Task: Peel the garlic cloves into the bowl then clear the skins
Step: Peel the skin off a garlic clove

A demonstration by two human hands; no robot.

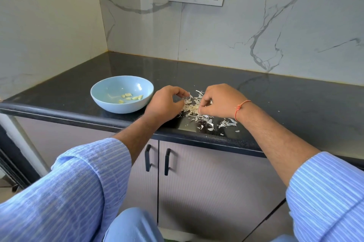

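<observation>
Pale blue bowl [122, 94], black counter [275, 100], seemingly whitish skins [197, 108].

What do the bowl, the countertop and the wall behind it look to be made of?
Bowl: likely glazed ceramic or melamine, pale blue, with soft glossy highlights. Countertop: dark polished stone, probably granite, mirroring the wall. Wall: white marble-look slabs or tiles, grey veins, visible joints.

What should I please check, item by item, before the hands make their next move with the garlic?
1. Bowl upright on the counter, beside the left hand: ok.
2. Peeled cloves inside the bowl: ok.
3. Skins kept out of the bowl: cannot tell; a pale strip lies inside.
4. Right hand fingers pinching something in the pile: ok; clove or skin, cannot tell.
5. Unpeeled cloves left in the pile: cannot tell.
6. Skins cleared off the counter: not ok; scattered to its front edge.
</observation>
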